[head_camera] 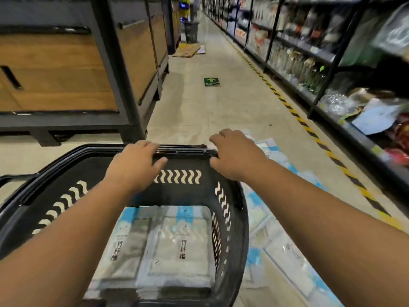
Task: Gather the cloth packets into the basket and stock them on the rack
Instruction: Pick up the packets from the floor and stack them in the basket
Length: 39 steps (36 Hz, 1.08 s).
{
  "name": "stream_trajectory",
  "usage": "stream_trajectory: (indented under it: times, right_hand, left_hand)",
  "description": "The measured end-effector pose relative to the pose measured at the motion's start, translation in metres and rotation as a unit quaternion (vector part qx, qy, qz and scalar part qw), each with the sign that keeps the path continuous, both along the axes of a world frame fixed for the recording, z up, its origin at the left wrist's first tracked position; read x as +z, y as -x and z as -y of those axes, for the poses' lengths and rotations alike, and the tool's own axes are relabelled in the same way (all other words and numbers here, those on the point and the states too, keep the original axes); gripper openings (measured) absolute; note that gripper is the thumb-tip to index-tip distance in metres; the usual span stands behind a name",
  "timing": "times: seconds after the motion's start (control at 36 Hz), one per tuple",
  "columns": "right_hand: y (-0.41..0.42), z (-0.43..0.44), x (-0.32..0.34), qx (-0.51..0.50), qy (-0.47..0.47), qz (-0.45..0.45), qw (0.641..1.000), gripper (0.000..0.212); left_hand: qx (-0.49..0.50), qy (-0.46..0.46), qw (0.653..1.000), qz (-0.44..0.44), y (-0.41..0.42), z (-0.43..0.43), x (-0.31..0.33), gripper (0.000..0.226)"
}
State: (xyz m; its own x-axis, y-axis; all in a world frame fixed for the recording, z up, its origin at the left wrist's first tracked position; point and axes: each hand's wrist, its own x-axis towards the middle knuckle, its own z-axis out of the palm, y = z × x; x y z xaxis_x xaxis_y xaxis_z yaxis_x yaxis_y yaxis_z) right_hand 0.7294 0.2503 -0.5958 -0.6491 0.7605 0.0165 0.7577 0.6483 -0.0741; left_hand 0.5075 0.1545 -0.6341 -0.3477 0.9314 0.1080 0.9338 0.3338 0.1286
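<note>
A black plastic basket (177, 189) with wavy slots stands on the floor in front of me. Grey cloth packets (179, 251) with blue-and-white tops lie flat inside it, side by side. My left hand (135, 162) grips the far rim of the basket, fingers curled over the edge. My right hand (234, 154) rests on the same rim at its right corner, fingers over the top. More blue-and-white cloth packets (285, 247) lie spread on the floor just right of the basket. The rack (332, 56) runs along the right of the aisle, full of goods.
A wood-panelled display unit (88, 69) with black frame stands at left. Another black basket (191, 32) and flattened cardboard (188, 49) lie far down the aisle. A green arrow sign (211, 82) sits on the floor. Yellow-black tape (309, 129) lines the rack's base.
</note>
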Motion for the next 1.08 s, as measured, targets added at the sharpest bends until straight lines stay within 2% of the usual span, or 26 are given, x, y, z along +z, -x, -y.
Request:
stream_trajectory:
  times: [0.25,0.58,0.83,1.08]
  right_hand:
    - [-0.146,-0.026,0.007,-0.108,-0.008,0.048,0.993,0.065]
    - [-0.3,-0.038,-0.018,-0.216,0.021,0.066,0.974,0.07]
    - [-0.375,-0.027,-0.083,-0.262,0.06,0.082,0.96,0.071]
    - [-0.399,-0.006,-0.194,-0.266,0.143,0.133,0.944,0.073]
  left_hand:
    - [-0.075,-0.02,0.995,-0.061,-0.108,-0.038,0.026,0.065]
    - [-0.135,-0.018,0.99,-0.032,-0.247,-0.097,0.003,0.07]
    - [-0.194,0.045,0.98,-0.019,-0.332,-0.107,-0.068,0.069]
    - [-0.178,0.157,0.971,-0.002,-0.326,-0.072,-0.194,0.068]
